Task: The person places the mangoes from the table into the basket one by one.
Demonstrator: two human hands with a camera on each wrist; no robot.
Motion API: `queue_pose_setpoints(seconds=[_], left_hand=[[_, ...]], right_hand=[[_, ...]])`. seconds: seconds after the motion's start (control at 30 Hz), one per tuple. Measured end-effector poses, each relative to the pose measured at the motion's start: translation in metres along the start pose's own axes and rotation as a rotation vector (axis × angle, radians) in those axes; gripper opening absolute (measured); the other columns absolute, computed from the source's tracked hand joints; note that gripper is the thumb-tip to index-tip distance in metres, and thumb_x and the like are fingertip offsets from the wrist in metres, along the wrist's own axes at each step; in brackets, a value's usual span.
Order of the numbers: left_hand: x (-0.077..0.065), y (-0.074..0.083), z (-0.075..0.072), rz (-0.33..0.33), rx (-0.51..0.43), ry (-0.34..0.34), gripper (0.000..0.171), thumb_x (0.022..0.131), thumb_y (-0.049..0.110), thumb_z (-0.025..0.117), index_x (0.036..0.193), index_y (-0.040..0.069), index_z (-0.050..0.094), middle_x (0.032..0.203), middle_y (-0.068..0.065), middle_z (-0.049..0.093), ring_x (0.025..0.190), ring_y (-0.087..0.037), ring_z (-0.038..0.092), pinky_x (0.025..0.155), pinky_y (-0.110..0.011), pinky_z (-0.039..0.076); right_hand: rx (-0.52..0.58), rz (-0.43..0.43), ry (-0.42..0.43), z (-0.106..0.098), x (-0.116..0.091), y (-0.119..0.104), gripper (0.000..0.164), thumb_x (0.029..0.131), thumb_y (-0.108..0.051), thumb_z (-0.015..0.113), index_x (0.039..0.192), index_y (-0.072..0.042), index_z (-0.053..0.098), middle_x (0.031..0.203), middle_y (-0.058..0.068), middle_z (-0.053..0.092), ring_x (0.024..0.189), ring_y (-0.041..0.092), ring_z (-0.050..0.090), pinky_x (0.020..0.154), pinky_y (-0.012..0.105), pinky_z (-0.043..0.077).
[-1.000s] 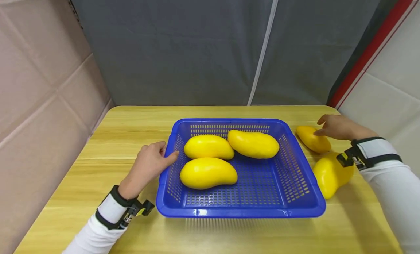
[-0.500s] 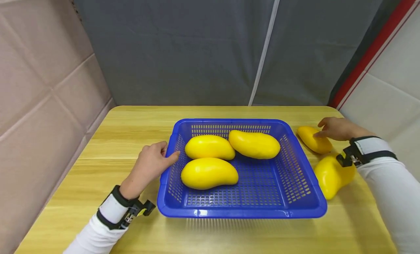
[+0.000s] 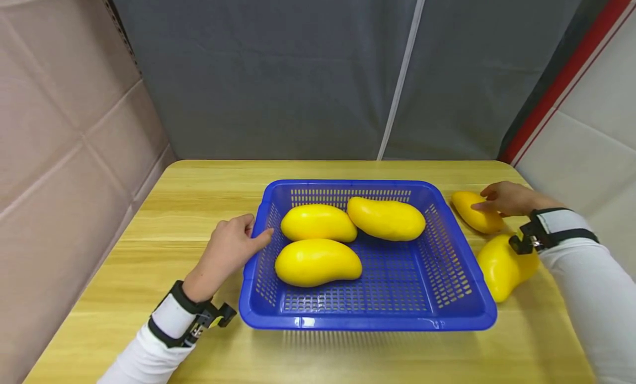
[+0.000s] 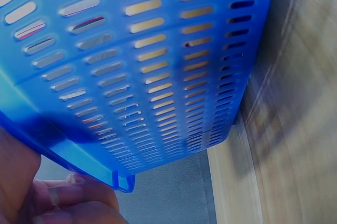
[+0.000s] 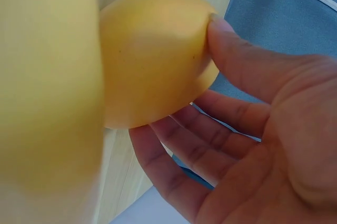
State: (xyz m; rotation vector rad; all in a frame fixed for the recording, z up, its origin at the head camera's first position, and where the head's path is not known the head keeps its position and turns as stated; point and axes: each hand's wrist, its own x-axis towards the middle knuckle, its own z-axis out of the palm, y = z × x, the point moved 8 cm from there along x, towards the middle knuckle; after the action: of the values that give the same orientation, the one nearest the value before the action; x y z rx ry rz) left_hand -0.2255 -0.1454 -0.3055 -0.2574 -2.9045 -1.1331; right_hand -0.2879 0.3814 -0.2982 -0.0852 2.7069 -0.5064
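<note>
My left hand [image 3: 231,246] grips the left rim of a blue plastic basket [image 3: 367,322], thumb over the edge and fingers outside. Three yellow mangoes lie in it: one at the back left [image 3: 319,223], one at the back right [image 3: 386,218] and one at the front left [image 3: 318,262]. Right of the basket, my right hand [image 3: 517,199] holds another mango [image 3: 469,210] lying on the table. In the right wrist view the thumb [image 5: 231,45] presses one side of that mango and the fingers [image 5: 168,166] touch the other. A nearer mango [image 3: 499,271] lies under my right wrist.
All this stands on a light wooden table [image 3: 213,177]. A grey curtain [image 3: 278,86] hangs behind it. Pale padded walls rise at the left [image 3: 59,169] and right [image 3: 596,141]. In the left wrist view the basket's slotted side [image 4: 158,77] fills much of the picture.
My right hand has come slightly nearer and lower, closing on the far mango. My left hand keeps its hold on the basket; the mangoes in it lie as before.
</note>
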Motion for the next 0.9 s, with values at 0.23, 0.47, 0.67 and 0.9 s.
queue_pose_setpoints(seconds=[0.23, 0.47, 0.67, 0.9], left_hand=[[-0.001, 0.000, 0.001, -0.006, -0.001, 0.001, 0.031, 0.089, 0.032, 0.064, 0.085, 0.002, 0.056, 0.061, -0.005, 0.057, 0.046, -0.015, 0.056, 0.042, -0.026, 0.041], [-0.001, 0.000, 0.001, -0.009, -0.017, 0.000, 0.031, 0.089, 0.032, 0.065, 0.086, 0.002, 0.056, 0.063, -0.006, 0.058, 0.046, -0.015, 0.057, 0.043, -0.027, 0.044], [-0.001, 0.001, 0.001, -0.012, -0.023, -0.007, 0.031, 0.089, 0.032, 0.065, 0.086, 0.002, 0.056, 0.063, -0.006, 0.058, 0.046, -0.015, 0.058, 0.043, -0.027, 0.045], [-0.001, 0.000, 0.000, -0.016, -0.024, -0.001, 0.031, 0.089, 0.032, 0.065, 0.086, 0.002, 0.056, 0.064, -0.006, 0.058, 0.047, -0.015, 0.058, 0.043, -0.027, 0.045]], right_hand=[[0.033, 0.032, -0.037, 0.008, 0.004, 0.002, 0.084, 0.094, -0.043, 0.056, 0.130, 0.027, 0.026, 0.127, 0.047, 0.035, 0.109, 0.054, 0.048, 0.083, 0.052, 0.050], [0.075, 0.036, -0.062, 0.013, 0.005, -0.001, 0.086, 0.093, -0.044, 0.058, 0.134, 0.023, 0.023, 0.127, 0.047, 0.034, 0.110, 0.053, 0.046, 0.081, 0.051, 0.051], [-0.087, -0.052, 0.040, 0.010, 0.004, -0.013, 0.079, 0.089, -0.044, 0.064, 0.130, 0.018, 0.037, 0.122, 0.041, 0.046, 0.106, 0.052, 0.050, 0.088, 0.061, 0.042], [-0.162, -0.116, 0.084, 0.001, -0.004, -0.030, 0.073, 0.089, -0.040, 0.065, 0.129, 0.015, 0.040, 0.120, 0.042, 0.047, 0.108, 0.055, 0.047, 0.090, 0.065, 0.037]])
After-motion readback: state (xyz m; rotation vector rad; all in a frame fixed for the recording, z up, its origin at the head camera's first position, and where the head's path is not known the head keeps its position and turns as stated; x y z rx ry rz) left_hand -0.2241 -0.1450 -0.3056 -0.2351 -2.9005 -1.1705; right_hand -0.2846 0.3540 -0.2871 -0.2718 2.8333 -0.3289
